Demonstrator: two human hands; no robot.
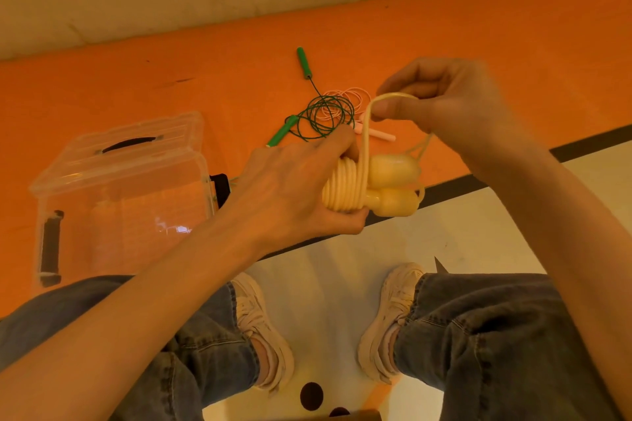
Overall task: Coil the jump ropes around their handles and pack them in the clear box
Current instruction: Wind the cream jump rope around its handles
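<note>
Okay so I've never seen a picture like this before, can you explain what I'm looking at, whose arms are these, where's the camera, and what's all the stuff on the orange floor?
There is no machine here. The single picture comes from a camera worn on a person's head, looking down, so you see their own arms, jeans and pale shoes from above.

The left hand grips a pair of cream handles held side by side, with cream rope already wound round them in neat turns. The right hand pinches a loop of the same rope, lifted above the bundle.

Beyond the hands, on the orange mat, lie two more jump ropes, loose and overlapping: a green rope with green handles and a thin pink rope with pale pink handles. To the left stands a clear box with its lid on and dark clips and a dark carry handle. No rope shows inside it.
</note>
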